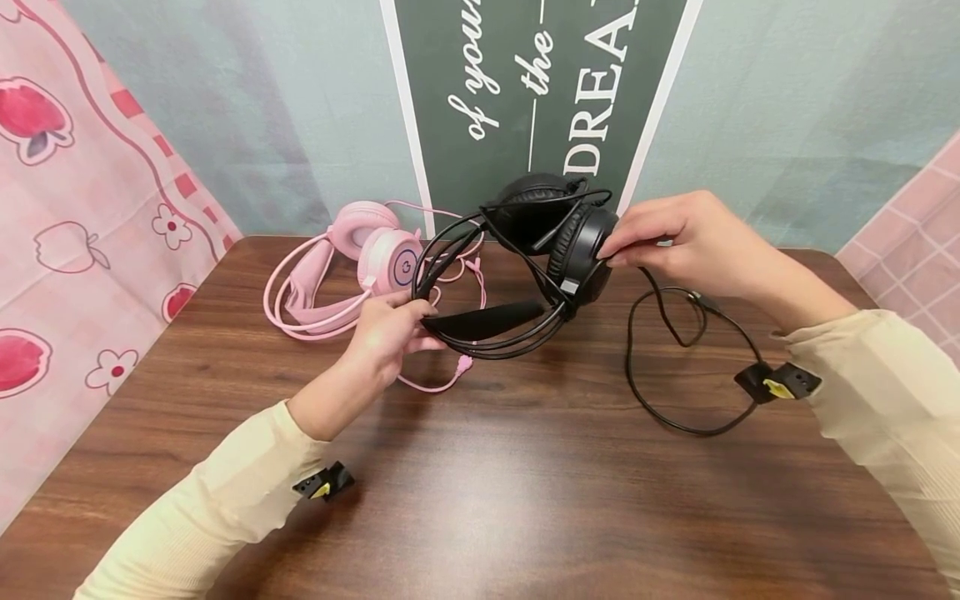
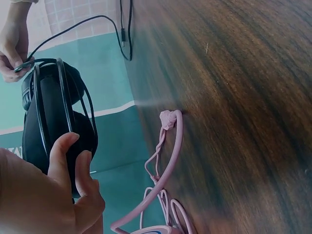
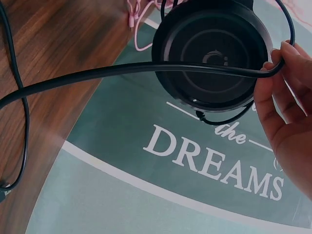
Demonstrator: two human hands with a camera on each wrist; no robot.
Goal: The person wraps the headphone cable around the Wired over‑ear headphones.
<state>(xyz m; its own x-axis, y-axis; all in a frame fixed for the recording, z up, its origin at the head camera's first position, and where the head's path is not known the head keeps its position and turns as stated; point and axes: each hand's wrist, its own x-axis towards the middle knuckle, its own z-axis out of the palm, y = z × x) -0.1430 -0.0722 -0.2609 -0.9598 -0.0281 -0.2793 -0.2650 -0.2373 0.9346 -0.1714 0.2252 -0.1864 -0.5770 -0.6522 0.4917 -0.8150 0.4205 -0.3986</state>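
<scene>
Black over-ear headphones point(image 1: 592, 237) are held above the table, ear cups toward the back and headband toward the left. My left hand point(image 1: 378, 333) grips the headband, thumb over its edge, as the left wrist view also shows. Beside the right ear cup, my right hand point(image 1: 686, 242) pinches the black cable point(image 3: 146, 67) between thumb and fingers. In the right wrist view the cable runs across the round outer face of that cup point(image 3: 214, 48) and bends at the fingertips. Strands of cable also pass around the headband and cups. The rest loops down onto the table on the right.
Pink headphones point(image 1: 386, 254) lie at the back left of the wooden table point(image 1: 480, 483), close to my left hand. Their pink cable and plug point(image 1: 465, 364) trail beneath the black headphones. Behind stands a backdrop with a dark green lettered panel point(image 1: 480, 167); a pink patterned cloth point(image 1: 90, 250) hangs left.
</scene>
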